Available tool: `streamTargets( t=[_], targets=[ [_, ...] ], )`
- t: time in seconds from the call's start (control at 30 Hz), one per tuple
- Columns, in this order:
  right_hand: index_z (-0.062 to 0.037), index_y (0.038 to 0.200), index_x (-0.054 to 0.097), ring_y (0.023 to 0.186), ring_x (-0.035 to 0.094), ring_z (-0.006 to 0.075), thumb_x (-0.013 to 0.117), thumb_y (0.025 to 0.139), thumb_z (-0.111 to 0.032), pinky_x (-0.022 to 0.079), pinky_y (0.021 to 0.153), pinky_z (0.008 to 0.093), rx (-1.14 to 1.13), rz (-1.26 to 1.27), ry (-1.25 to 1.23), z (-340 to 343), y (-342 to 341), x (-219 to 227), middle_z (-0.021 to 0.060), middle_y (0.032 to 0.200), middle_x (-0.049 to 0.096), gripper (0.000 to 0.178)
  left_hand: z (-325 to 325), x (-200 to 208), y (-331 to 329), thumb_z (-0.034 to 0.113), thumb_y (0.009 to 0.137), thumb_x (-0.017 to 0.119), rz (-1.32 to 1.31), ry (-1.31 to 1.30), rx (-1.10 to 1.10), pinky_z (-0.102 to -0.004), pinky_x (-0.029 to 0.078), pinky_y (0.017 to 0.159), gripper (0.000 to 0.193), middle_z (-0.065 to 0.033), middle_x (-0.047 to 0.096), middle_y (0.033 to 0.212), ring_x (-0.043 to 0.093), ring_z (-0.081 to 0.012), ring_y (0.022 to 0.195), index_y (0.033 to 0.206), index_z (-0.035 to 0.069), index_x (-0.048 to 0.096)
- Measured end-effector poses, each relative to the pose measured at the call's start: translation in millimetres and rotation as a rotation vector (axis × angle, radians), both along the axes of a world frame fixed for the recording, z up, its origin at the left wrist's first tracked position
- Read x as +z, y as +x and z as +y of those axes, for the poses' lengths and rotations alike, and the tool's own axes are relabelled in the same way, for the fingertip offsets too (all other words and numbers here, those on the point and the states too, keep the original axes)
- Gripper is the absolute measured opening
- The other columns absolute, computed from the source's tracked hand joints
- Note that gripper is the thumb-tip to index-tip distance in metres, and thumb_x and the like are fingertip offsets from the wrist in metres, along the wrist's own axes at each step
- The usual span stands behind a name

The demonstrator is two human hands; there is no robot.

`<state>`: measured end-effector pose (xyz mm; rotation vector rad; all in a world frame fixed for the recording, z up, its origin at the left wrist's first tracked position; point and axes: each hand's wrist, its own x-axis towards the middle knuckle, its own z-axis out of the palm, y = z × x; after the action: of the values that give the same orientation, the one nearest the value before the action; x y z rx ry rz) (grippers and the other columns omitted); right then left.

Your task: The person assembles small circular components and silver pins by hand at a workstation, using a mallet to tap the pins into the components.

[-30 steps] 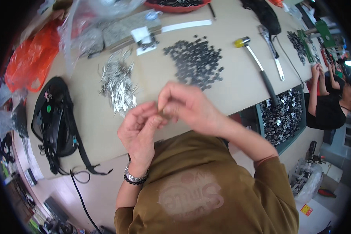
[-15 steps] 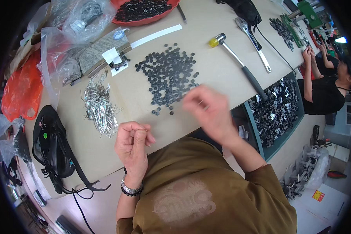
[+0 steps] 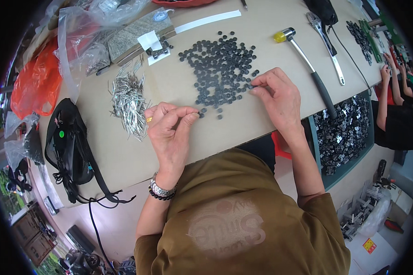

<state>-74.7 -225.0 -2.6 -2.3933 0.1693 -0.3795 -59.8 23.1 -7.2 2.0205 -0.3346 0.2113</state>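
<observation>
Small round black discs (image 3: 215,78) lie spread over the middle of the table. At the near left edge of the spread, my left hand (image 3: 172,133) has thumb and forefinger pinched on one black disc (image 3: 200,115). My right hand (image 3: 282,98) reaches the spread's right edge, its thumb and forefinger closed on another black disc (image 3: 251,86). Left of the discs and beyond my left hand is a heap of thin silvery metal pins (image 3: 128,101). A rubber-tipped hammer (image 3: 307,59) with a yellow face lies to the right.
An adjustable wrench (image 3: 326,48) lies beyond the hammer. A green bin (image 3: 318,151) of small metal parts stands at the right table edge. At left are a black mesh bag (image 3: 73,146), plastic bags (image 3: 75,46) and a stone block (image 3: 140,39). Another person's arm (image 3: 384,94) shows far right.
My left hand has moved forward and right to the discs' near edge. My right hand, blurred before, is now at their right edge on a disc. The whole view has shifted.
</observation>
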Motion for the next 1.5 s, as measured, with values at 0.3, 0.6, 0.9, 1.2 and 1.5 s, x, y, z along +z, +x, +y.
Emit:
streamTargets(
  t=[0.3,0.6,0.9,1.2,1.5],
  targets=[
    [-0.0078,0.087,0.072,0.075,0.064,0.0205,0.079,0.076,-0.007,0.051,0.067,0.0346,-0.017,-0.008,0.037,1,-2,-2,0.0023,0.086,0.064,0.012,-2,-5,1,0.003,0.076,0.082,0.003,0.101,-0.015,-0.0296,0.036,0.08,0.009,0.0032,0.05,0.069,0.043,-0.0148,0.081,0.082,0.009,0.078],
    [-0.006,0.088,0.072,0.08,0.064,0.0231,0.077,0.076,-0.004,0.052,0.07,0.036,0.018,-0.036,0.035,-2,-4,-3,0.0045,0.086,0.062,0.013,-4,-5,2,0.003,0.076,0.082,-0.062,0.161,-0.01,-0.0305,0.037,0.079,0.009,0.0023,0.053,0.067,0.044,-0.0161,0.078,0.081,0.009,0.077],
    [0.0,0.093,0.069,0.077,0.067,0.0202,0.074,0.079,0.004,0.053,0.068,0.0302,0.242,-0.189,0.147,20,-4,10,0.0087,0.087,0.067,0.015,-9,-5,-2,0.002,0.069,0.082,-0.227,0.264,0.01,-0.0337,0.038,0.079,0.016,0.0017,0.054,0.07,0.047,-0.0207,0.082,0.079,0.011,0.074],
    [-0.0011,0.089,0.069,0.073,0.066,0.021,0.078,0.077,0.002,0.052,0.061,0.0309,0.46,-0.146,0.213,71,8,5,0.0093,0.086,0.069,0.016,-10,-7,-1,0.0,0.066,0.079,-0.27,0.249,0.034,-0.0346,0.036,0.075,0.02,0.0025,0.054,0.069,0.047,-0.0195,0.078,0.079,0.013,0.074],
    [-0.0056,0.086,0.066,0.073,0.065,0.0246,0.082,0.073,-0.008,0.053,0.063,0.0342,0.488,-0.185,0.154,75,13,2,0.0067,0.079,0.065,0.021,-6,-6,-1,-0.001,0.069,0.074,-0.23,0.252,0.02,-0.0358,0.034,0.071,0.018,0.0006,0.054,0.071,0.048,-0.022,0.076,0.08,0.013,0.073]
  ],
)
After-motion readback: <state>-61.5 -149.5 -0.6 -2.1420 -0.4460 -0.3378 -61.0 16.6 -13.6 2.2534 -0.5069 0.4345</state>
